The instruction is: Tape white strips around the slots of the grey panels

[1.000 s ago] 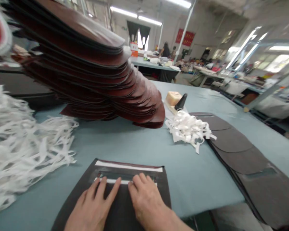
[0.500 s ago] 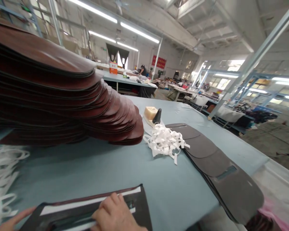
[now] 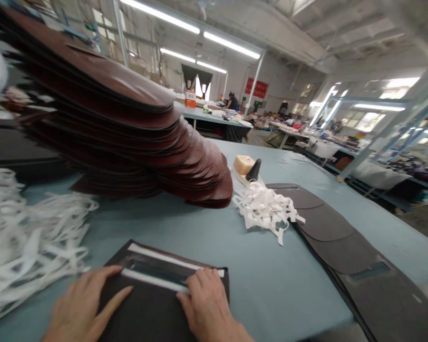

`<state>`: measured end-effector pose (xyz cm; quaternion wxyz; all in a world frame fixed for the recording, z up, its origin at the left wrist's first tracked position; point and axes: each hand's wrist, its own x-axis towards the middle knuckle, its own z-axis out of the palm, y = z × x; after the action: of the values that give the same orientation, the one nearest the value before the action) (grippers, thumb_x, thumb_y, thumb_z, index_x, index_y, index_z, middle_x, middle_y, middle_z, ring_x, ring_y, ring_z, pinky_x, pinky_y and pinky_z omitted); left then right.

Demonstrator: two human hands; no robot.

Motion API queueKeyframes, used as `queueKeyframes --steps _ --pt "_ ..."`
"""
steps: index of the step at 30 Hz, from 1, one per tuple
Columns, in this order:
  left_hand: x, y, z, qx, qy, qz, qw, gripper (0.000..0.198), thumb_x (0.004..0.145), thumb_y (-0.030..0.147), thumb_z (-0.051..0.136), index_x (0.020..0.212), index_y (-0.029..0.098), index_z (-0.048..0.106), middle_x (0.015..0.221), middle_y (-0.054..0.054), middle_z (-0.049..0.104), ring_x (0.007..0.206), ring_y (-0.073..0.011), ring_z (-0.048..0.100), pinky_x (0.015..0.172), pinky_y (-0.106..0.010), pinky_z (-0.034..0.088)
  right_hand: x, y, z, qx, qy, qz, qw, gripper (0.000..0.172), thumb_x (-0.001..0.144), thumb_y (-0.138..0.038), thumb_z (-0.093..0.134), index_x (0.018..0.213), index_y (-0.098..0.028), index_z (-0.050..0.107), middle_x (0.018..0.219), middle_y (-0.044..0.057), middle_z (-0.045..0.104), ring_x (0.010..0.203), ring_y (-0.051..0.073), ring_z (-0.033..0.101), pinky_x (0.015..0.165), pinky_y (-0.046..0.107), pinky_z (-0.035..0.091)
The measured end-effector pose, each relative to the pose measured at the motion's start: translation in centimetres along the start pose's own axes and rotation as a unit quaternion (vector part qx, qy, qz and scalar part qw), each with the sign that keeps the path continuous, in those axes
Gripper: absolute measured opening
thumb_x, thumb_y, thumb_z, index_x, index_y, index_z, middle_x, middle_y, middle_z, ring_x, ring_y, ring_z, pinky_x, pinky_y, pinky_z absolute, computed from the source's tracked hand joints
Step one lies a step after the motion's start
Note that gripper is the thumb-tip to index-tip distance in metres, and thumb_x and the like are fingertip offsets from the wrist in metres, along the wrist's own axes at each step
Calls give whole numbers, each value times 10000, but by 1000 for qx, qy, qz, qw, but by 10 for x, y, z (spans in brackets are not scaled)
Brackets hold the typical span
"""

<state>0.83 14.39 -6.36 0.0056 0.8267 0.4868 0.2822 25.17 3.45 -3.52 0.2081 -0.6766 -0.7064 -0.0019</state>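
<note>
A flat black panel (image 3: pixel 146 308) with brown showing at its far edge lies in front of me. A dark slot-like band (image 3: pixel 153 270) runs across it between two white tape strips (image 3: pixel 164 256). My left hand (image 3: pixel 83 301) rests on the panel's left side, thumb and forefinger stretched apart. My right hand (image 3: pixel 209 299) is on the right end of the slot, its fingers bent and pressed together against the panel near the lower strip. What lies under those fingertips is hidden.
A tall stack of brown panels (image 3: pixel 128 142) leans across the back left. Loose white strips (image 3: pixel 32 242) lie left, with another pile (image 3: pixel 267 209) ahead. Beside that are a yellowish block (image 3: pixel 243 165), a black cone (image 3: pixel 254 170) and overlapping dark panels (image 3: pixel 342 247). A person (image 3: pixel 231 101) is far off.
The view has swung left and down, showing more of the panel and left strip pile. My left hand has come further onto the panel; my right hand stays at the slot's right end.
</note>
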Motion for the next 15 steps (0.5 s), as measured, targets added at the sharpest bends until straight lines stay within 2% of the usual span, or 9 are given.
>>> queueKeyframes --steps 2,7,11,15 --pt "-7 7 -2 -24 -8 -25 999 320 869 481 495 1043 213 514 1044 -75 586 976 -275 563 847 -466 477 8 -10 4 -4 -9 7 1000 67 865 -274 563 843 -211 569 866 31 621 836 215 567 846 399 432" --pt "-8 26 -18 -64 -37 -75 994 236 858 341 564 1034 196 503 1045 -66 556 986 -229 529 876 -403 448 45 -45 20 -2 -41 -38 998 165 917 -206 455 836 -184 597 859 72 606 846 226 542 772 365 407" --pt "-7 29 -25 -90 -33 -98 991 245 831 283 604 1035 190 503 1043 -64 548 984 -221 513 876 -399 444 67 -68 34 7 -36 -83 996 188 906 -142 439 875 -174 622 885 89 593 867 231 525 756 359 400" --pt "-9 30 -28 -113 -25 -101 988 275 827 234 601 1078 188 500 1087 -80 548 1033 -234 510 893 -419 443 74 -78 42 13 -28 -123 992 235 867 -60 446 947 -178 632 911 81 585 880 211 513 755 334 407"
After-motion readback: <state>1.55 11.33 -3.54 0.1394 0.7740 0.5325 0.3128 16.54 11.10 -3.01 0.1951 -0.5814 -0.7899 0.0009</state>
